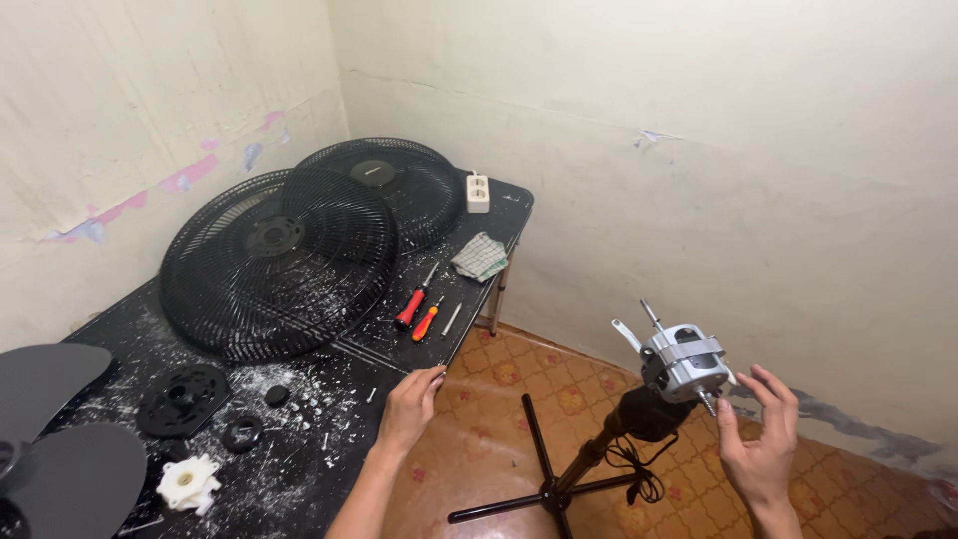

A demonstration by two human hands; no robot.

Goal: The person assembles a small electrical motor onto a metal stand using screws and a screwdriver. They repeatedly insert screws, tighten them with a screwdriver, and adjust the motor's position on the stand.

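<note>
Right hand point(760, 439) open, fingertips at bare silver metal fan motor point(685, 361) atop black stand pole point(589, 454) over tiled floor | left hand point(407, 407) open, empty, at black table point(329, 419) edge | motor judged heavy, rigid; grip casing, not thin shaft.

On the tabletop point(329, 399) to your left, two screwdrivers point(417, 311) lie right of the fan grilles point(279, 265); the cloth point(480, 257) lies behind them.
</note>
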